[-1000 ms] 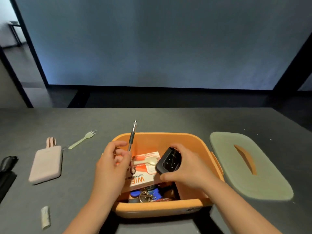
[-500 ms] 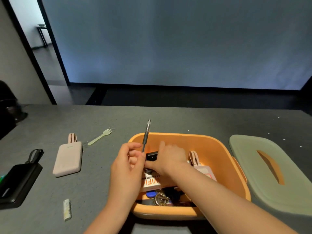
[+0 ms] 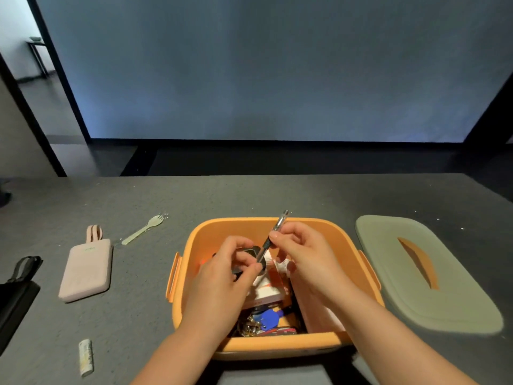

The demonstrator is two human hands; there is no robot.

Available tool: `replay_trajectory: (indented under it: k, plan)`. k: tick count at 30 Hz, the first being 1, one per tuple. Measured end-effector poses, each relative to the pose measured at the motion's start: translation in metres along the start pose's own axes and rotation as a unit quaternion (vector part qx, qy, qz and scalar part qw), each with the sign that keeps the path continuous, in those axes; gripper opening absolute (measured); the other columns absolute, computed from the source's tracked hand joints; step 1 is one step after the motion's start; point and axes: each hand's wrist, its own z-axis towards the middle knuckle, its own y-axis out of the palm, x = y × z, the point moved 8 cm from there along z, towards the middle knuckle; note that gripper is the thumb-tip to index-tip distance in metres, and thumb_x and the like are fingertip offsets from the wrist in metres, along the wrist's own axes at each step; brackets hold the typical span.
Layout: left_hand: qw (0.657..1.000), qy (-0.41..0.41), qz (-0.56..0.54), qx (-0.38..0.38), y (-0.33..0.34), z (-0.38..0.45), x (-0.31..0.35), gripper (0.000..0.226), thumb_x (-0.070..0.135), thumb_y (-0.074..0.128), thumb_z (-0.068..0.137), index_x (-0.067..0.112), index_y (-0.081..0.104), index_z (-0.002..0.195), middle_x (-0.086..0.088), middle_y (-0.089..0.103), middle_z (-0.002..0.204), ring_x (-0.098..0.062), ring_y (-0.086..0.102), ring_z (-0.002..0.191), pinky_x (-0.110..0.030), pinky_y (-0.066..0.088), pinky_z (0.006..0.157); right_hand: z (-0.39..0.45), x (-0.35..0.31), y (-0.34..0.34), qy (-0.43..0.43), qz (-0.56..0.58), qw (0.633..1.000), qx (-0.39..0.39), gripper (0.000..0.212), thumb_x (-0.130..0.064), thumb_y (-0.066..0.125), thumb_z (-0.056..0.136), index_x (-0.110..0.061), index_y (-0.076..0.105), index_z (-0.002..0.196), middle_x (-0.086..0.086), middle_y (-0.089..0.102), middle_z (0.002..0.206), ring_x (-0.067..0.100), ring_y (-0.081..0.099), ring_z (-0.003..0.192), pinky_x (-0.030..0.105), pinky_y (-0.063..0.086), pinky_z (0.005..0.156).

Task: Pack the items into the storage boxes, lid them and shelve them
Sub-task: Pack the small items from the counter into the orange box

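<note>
An orange storage box [image 3: 327, 229] stands open on the grey table, with a boxed item, keys with a blue tag [image 3: 268, 319] and other small things inside. Above it both hands hold a pen [image 3: 273, 236] that slants up to the right. My left hand [image 3: 222, 276] pinches its lower end. My right hand [image 3: 305, 254] pinches its upper part. A small black device [image 3: 254, 250] lies in the box behind my left fingers, partly hidden. The grey-green lid [image 3: 416, 273] with an orange handle slot lies to the right of the box.
Left of the box lie a pink power bank [image 3: 87, 269] with a strap, a pale plastic fork [image 3: 143, 229], a small white tube [image 3: 85, 357] near the front edge and a black case [image 3: 15, 298] at the left border.
My right hand has let go of the black device, now in the box, and taken the pen's upper part. The pen has tilted to the right. The view has shifted slightly.
</note>
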Motion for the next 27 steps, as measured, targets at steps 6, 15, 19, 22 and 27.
replay_trajectory:
  k: [6,15,19,22,27]
  plan:
    - [0.987,0.013,0.155,0.041,-0.016,-0.005,-0.008,0.033,0.049,0.058,0.083,0.036,0.054,0.112,0.022,0.054,0.110,-0.001,0.048,0.106,-0.023,0.038,0.084,0.014,0.004,-0.067,-0.009,-0.122,0.984,0.131,0.005,-0.026,0.061,0.092,-0.021,0.061,0.090,0.002,0.067,0.082,0.015,0.065,0.073,0.023,0.046,0.056]
    - [0.947,-0.003,0.322,0.002,-0.014,-0.010,-0.021,0.039,0.054,0.060,0.080,0.038,0.059,0.116,0.015,0.050,0.133,-0.009,0.041,0.127,-0.038,0.015,0.116,0.027,0.015,-0.078,-0.034,-0.466,0.876,0.118,0.016,-0.032,0.054,0.095,-0.023,0.059,0.107,-0.003,0.068,0.096,0.016,0.064,0.084,0.033,0.057,0.071]
    - [0.945,-0.011,0.328,-0.001,-0.013,-0.011,-0.021,0.035,0.053,0.056,0.082,0.040,0.058,0.115,0.020,0.052,0.127,-0.006,0.043,0.124,-0.037,0.013,0.117,0.038,0.025,-0.058,-0.051,-0.548,0.833,0.061,0.013,-0.029,0.053,0.092,-0.020,0.061,0.094,0.000,0.067,0.093,0.024,0.063,0.086,0.030,0.047,0.067]
    - [0.948,-0.008,0.319,0.011,-0.014,-0.011,-0.017,0.033,0.053,0.052,0.085,0.040,0.056,0.115,0.022,0.051,0.126,-0.003,0.041,0.123,-0.034,0.011,0.117,0.047,0.037,-0.047,-0.052,-0.587,0.807,0.027,0.019,-0.031,0.049,0.094,-0.021,0.058,0.081,0.001,0.066,0.084,0.019,0.056,0.071,0.027,0.037,0.061]
    - [0.952,0.000,0.304,0.019,-0.013,-0.011,-0.019,0.033,0.052,0.047,0.087,0.041,0.052,0.118,0.026,0.048,0.123,0.003,0.037,0.121,-0.030,0.003,0.117,0.059,0.059,-0.045,-0.030,-0.623,0.782,0.007,0.023,-0.032,0.051,0.093,-0.026,0.060,0.073,-0.006,0.062,0.070,0.012,0.059,0.063,0.026,0.046,0.059]
